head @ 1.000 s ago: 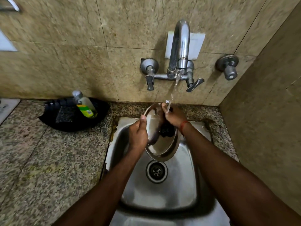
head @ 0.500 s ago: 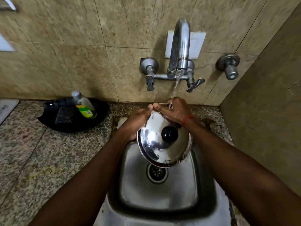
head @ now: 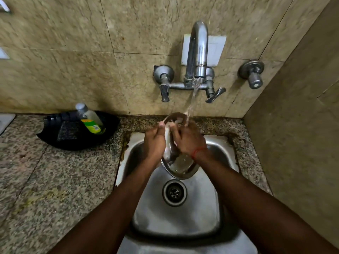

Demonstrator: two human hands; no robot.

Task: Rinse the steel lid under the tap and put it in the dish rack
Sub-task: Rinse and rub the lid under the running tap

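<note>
Steel lid (head: 180,162) is over the back half of the sink (head: 211,213), tipped up on edge, its low rim hanging just above the drain (head: 174,192). Its top rim meets the water stream (head: 191,101). The left hand (head: 155,142) grips the lid's left edge, thumb up along the rim. The right hand (head: 187,140) lies curled over the lid from the right side and holds it. The hands cover most of the lid, so only the top arc and the shiny lower part show; which face is up, cannot tell. There is a red thread (head: 199,150) on the right wrist.

Around the sink:
- The tap (head: 197,52) is on the wall straight behind it, running, with a white plate (head: 218,48) behind the spout.
- A black tray (head: 73,142) sits on the granite counter (head: 55,180) to the sink's left, against the wall. In it are a soap bottle (head: 90,120), leaning, and a dark scrub pad (head: 67,131).
- A wall valve (head: 253,74) is behind the sink's right corner, apart from the tap.
- Both forearms cross the sink's front rim and hide part of the basin.

Counts:
- 2 hands, 1 lid, 1 tap
- 2 tap handles: left handle (head: 164,85), right lever (head: 215,94)
- 1 extra valve, 1 drain
- 1 tray, 1 bottle, 1 pad
</note>
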